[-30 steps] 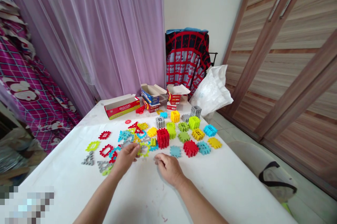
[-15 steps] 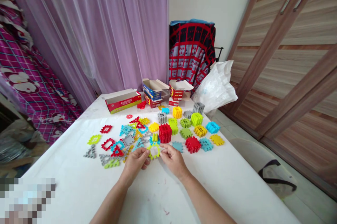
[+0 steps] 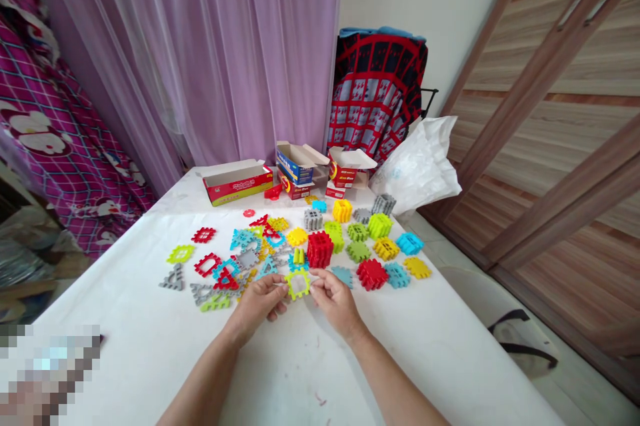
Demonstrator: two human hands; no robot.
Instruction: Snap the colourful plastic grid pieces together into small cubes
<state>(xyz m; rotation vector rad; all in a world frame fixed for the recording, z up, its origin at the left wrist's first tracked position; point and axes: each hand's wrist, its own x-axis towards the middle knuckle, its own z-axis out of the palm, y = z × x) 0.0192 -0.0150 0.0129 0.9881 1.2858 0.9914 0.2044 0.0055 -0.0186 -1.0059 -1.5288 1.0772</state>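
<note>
Both of my hands pinch one lime-green square frame piece (image 3: 298, 284) just above the white table (image 3: 150, 339). My left hand (image 3: 257, 306) grips its left edge and my right hand (image 3: 334, 299) grips its right edge. Right behind it stands a red assembled cube (image 3: 320, 249). Flat loose pieces in red, grey, blue and green (image 3: 220, 273) lie scattered to the left. Several assembled blocks in green, yellow, blue and red (image 3: 380, 256) sit to the right.
Opened cardboard boxes (image 3: 237, 181) stand at the table's far edge, with a white plastic bag (image 3: 417, 166) and a red-and-black patterned cloth (image 3: 377, 96) behind. Purple curtains hang at the back. A wooden wardrobe (image 3: 550, 113) fills the right side.
My left hand picked the green frame piece out of the loose pile, and my right hand came over and took its other edge. The view shifted slightly upward.
</note>
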